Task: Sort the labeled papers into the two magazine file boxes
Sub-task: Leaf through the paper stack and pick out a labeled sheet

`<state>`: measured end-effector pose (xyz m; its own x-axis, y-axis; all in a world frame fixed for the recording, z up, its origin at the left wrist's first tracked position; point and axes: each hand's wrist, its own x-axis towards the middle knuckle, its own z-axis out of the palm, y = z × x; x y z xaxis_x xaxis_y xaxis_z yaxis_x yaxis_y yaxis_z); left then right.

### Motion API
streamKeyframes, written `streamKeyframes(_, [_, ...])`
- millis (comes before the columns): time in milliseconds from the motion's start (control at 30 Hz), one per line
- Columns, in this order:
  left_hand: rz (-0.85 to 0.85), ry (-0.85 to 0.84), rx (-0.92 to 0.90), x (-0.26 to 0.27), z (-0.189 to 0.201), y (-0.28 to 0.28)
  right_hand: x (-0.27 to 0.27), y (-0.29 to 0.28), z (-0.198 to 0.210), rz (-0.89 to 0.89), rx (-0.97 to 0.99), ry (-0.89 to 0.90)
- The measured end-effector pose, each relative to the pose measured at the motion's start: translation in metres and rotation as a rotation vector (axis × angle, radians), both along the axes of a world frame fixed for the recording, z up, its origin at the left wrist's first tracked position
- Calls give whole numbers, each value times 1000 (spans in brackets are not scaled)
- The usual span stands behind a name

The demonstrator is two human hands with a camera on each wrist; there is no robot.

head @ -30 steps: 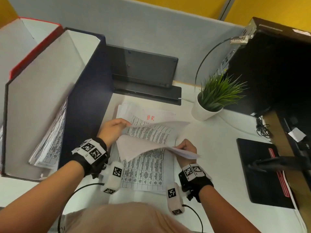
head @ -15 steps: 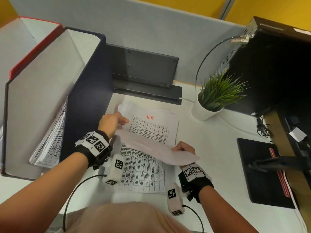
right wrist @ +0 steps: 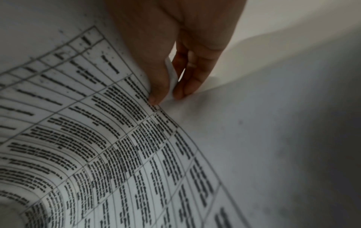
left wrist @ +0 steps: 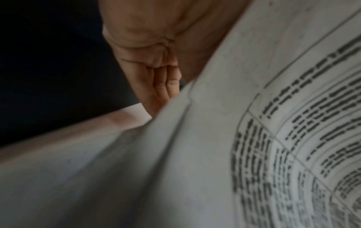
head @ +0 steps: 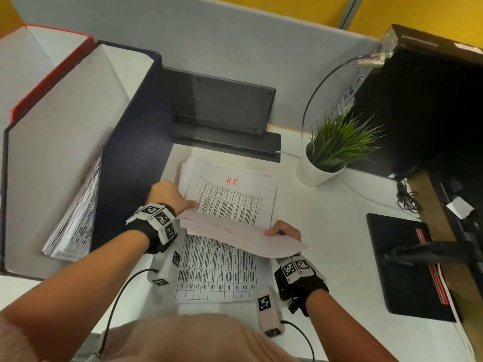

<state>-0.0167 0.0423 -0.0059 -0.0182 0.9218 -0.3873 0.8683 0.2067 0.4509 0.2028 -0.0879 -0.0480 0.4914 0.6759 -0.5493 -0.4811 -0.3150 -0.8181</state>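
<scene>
**Paper sheet lifted off the HR stack by both hands**

White sheet (head: 243, 236), blank side up with faint red writing showing through, is raised above the stack of papers (head: 230, 202) on the bench (head: 326, 218). The right hand (head: 283, 229) pinches its right edge between thumb and fingers (right wrist: 187, 80). The left hand (head: 170, 195) holds the sheet's left end, thumb on top; in the left wrist view its fingers (left wrist: 166, 80) curl behind the paper. The exposed page is marked "H.R" in red. Left of the stack stands the navy file box (head: 130, 158) holding printed papers, with the red file box (head: 49, 77) beyond it.
</scene>
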Motion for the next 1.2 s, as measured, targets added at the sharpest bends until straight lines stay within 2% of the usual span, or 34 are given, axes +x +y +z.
streamKeyframes(133, [-56, -68, 33, 1, 0, -1, 1, 2, 9, 57, -21, -92])
streamKeyframes(300, [-114, -88, 39, 0, 2, -4, 6, 2, 11, -57, 38, -23])
streamKeyframes(400, [-173, -69, 171, -1, 4, -11, 6, 0, 6, -6, 91, -72])
streamKeyframes(467, [-181, -188, 343, -1, 3, -17, 8, 1, 2, 18, 116, -104])
streamKeyframes(533, [-102, -439, 392, -1, 3, -22, 10, -1, -2, 34, 93, -110])
streamKeyframes(600, [22, -643, 320, -1, 4, -24, 11, 0, -3, 98, 71, -250])
streamKeyframes(667, [133, -752, 227, -1, 4, -24, 13, 0, -6, 165, 23, -402])
streamKeyframes(767, [212, -876, 70, 0, 3, -23, 10, 0, -5, 242, -197, -589])
streamKeyframes(900, [209, -934, -60, 0, 2, -23, 6, -1, -1, 137, 3, -550])
streamKeyframes(1033, [193, -928, -125, -1, 3, -20, 5, 1, 4, 193, -131, -528])
streamKeyframes(1133, [284, -1077, -191, 1, 5, -19, 3, 6, 8, 308, -219, -723])
streamKeyframes(1200, [250, -1176, -174, 2, 6, -20, -1, 9, 14, 306, -165, -711])
